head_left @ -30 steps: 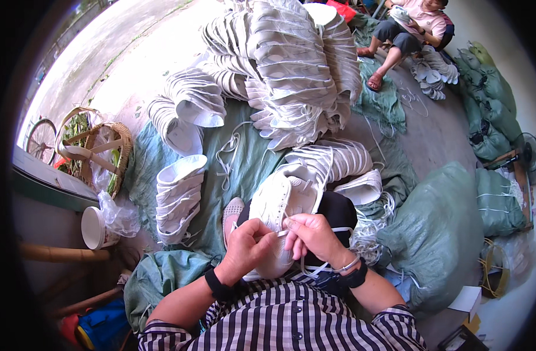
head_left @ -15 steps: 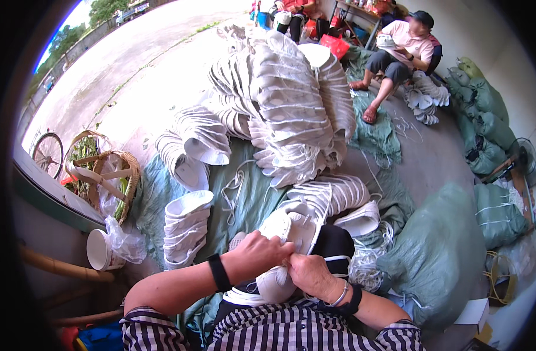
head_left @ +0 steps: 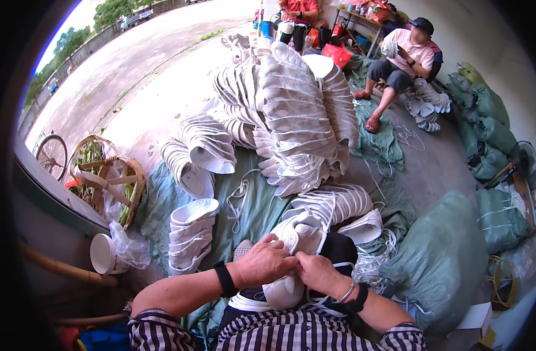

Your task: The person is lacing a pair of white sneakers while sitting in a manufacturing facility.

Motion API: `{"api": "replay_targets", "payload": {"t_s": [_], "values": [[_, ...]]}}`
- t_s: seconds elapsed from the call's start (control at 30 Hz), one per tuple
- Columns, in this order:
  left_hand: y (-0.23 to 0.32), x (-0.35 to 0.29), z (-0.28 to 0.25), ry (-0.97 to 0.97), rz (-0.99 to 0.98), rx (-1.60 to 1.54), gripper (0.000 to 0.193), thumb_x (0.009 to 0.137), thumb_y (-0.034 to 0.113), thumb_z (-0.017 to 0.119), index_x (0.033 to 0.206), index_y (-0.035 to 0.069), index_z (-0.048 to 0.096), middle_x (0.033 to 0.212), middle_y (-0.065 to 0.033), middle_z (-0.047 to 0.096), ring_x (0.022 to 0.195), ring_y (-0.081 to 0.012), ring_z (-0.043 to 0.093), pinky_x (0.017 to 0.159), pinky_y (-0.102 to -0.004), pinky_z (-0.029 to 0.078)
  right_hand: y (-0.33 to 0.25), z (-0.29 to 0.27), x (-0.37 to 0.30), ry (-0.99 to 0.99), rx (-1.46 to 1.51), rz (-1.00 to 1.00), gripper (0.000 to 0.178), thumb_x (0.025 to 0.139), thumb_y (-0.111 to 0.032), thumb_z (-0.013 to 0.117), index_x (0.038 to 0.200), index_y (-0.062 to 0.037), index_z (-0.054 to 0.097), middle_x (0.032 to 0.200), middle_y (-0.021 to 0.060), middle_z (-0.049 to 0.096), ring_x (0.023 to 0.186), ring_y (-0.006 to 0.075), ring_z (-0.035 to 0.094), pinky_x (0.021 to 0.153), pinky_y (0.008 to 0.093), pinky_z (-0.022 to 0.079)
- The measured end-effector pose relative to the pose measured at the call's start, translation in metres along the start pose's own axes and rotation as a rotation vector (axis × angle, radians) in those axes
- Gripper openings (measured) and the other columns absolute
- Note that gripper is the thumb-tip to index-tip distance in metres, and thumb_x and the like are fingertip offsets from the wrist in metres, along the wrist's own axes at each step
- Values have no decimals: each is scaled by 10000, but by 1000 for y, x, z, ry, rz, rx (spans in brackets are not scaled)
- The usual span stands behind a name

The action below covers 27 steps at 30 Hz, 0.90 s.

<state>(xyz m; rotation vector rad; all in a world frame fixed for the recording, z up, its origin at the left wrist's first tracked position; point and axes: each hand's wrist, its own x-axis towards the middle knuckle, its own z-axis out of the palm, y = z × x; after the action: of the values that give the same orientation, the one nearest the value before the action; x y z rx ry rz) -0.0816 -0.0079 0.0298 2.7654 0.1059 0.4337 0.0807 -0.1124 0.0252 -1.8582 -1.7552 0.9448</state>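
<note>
A white shoe upper (head_left: 284, 292) lies over my lap, its upper end against my dark trouser leg. My left hand (head_left: 266, 262) is closed on it, fingers pinched along its opening. Fingertips nearly touching the left's, my right hand (head_left: 322, 274) is closed in a pinch over the same upper; what it holds is hidden. White laces (head_left: 341, 264) trail beside my right hand across the knee. More white uppers (head_left: 332, 202), nested in a row, lie just beyond my knees. Another short stack of uppers (head_left: 192, 234) stands to the left.
A big heap of nested uppers (head_left: 297, 111) rises ahead on green sheeting (head_left: 238, 175). On the right are a full green sack (head_left: 440, 257) and a tangle of laces (head_left: 373, 263). A basket (head_left: 124, 181) and white bucket (head_left: 104, 254) stand left. A co-worker (head_left: 411, 55) sits at back right.
My hands remain close together over the upper, with the left fingers lifted slightly and the right hand turned a little. The whole view has shifted slightly. The seated co-worker has raised the held upper.
</note>
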Motion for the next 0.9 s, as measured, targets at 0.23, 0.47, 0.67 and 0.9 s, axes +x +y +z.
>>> {"api": "replay_targets", "payload": {"t_s": [0.23,0.47,0.67,0.9], "values": [[-8,-5,9,30,42,-19,167,760,262,672,764,150,549,675,16,501,724,-183,530,759,-333,380,-4,-21,13,-351,219,137,239,893,-205,542,921,30,505,635,131,609,471,208,614,461,326,478],[-10,-3,12,26,29,-40,174,777,253,661,844,130,560,727,-11,522,745,-211,528,753,-345,393,17,-9,8,59,-280,-356,168,885,-168,534,929,-10,498,655,162,614,511,280,623,480,361,490],[1,7,1,145,-229,-254,254,802,213,642,1027,113,578,831,-77,573,833,-280,537,771,-377,422,15,-101,6,558,-147,-195,52,893,-80,541,904,-31,526,626,77,577,501,153,575,464,296,458],[23,44,-6,295,-542,-1101,204,942,176,533,1040,16,615,806,-64,634,771,-138,597,703,-273,472,-11,-84,-2,500,-60,-279,56,878,-13,540,932,-19,526,647,44,581,561,120,584,510,271,459]]}}
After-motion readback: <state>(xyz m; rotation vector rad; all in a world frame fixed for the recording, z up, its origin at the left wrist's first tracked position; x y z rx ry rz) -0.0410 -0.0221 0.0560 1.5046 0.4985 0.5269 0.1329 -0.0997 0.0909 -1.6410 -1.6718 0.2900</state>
